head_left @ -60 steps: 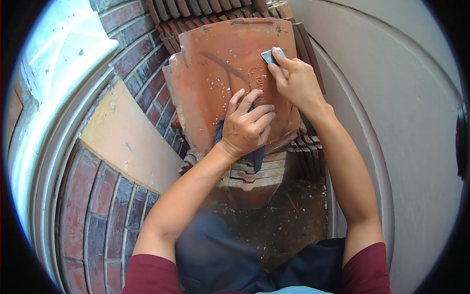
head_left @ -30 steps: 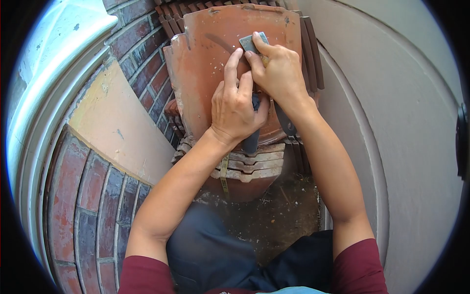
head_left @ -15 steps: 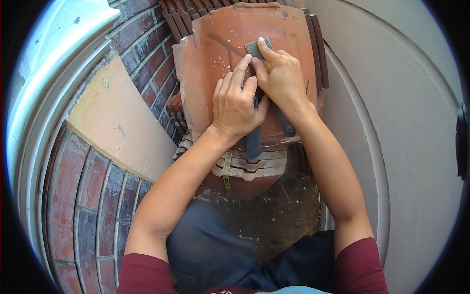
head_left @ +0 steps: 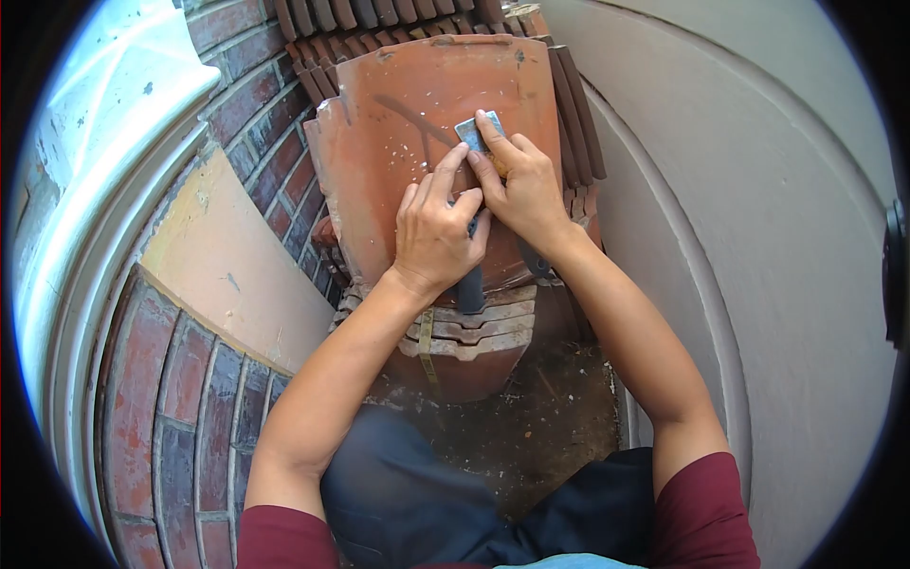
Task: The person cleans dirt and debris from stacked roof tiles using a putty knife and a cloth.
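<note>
In the head view my right hand (head_left: 519, 185) pinches a small flat grey rectangular plate (head_left: 481, 131), thumb on top, above a curved orange clay roof tile (head_left: 360, 190). A yellowish-brown patch shows under its fingers. My left hand (head_left: 438, 232) is close beside it, one fingertip stretched to the plate's near edge. Its thumb and curled finger close round a dark-handled tool (head_left: 471, 289), whose handle sticks out below the palm; its working end is hidden. Another dark handle with a hole (head_left: 534, 258) lies partly hidden below my right wrist. Pale crumbs dot the tile.
More tiles (head_left: 474, 327) are stacked under the top one, with a yellow strap (head_left: 427, 346) at the near end. Rows of brown tiles (head_left: 379, 14) stand behind. A brick wall (head_left: 175, 408) closes the left side, and a pale curved wall (head_left: 720, 190) the right.
The view has shifted, so the tile and both hands appear lower and slightly left. My grips look the same; the plate has tilted slightly and catches more light.
</note>
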Demonstrator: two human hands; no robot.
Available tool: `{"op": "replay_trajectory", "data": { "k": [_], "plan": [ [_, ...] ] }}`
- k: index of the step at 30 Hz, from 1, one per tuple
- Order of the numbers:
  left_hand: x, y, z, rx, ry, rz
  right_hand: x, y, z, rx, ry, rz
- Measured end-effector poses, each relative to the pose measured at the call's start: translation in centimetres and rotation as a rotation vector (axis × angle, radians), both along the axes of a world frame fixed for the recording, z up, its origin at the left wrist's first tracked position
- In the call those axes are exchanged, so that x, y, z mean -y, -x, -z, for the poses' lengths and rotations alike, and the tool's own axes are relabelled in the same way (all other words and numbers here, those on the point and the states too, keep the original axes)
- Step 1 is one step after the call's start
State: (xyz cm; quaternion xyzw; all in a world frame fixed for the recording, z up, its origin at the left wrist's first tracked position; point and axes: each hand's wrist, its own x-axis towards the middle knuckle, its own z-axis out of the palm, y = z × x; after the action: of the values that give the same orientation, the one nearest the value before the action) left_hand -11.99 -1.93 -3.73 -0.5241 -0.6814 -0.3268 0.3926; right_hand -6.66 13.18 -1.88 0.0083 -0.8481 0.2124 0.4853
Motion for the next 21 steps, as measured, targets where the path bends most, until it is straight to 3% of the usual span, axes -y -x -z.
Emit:
{"op": "replay_trajectory", "data": {
  "k": [6, 9, 13, 20, 21],
  "plan": [
    [1.5, 0.5, -2.2, 0.135, -0.144, -0.012, -1.1, -1.4, -0.1, 0.010, 0.093, -0.012],
    [2.7, 1.6, -4.0, 0.189, -0.336, -0.100, -0.1, -1.9, -0.7, 0.023, 0.076, -0.075],
    [4.2, 3.4, -4.4, 0.170, -0.316, -0.377, 1.9, -1.5, -1.1, 0.090, 0.030, -0.111],
    [5.9, 3.3, -6.2, 0.174, -0.168, -0.646, 3.1, 0.6, -3.5, 0.135, 0.041, 0.019],
    [6.3, 3.0, -6.8, 0.323, -0.128, -0.634, 3.2, 0.6, -3.5, 0.126, 0.024, 0.017]
  ]
}}
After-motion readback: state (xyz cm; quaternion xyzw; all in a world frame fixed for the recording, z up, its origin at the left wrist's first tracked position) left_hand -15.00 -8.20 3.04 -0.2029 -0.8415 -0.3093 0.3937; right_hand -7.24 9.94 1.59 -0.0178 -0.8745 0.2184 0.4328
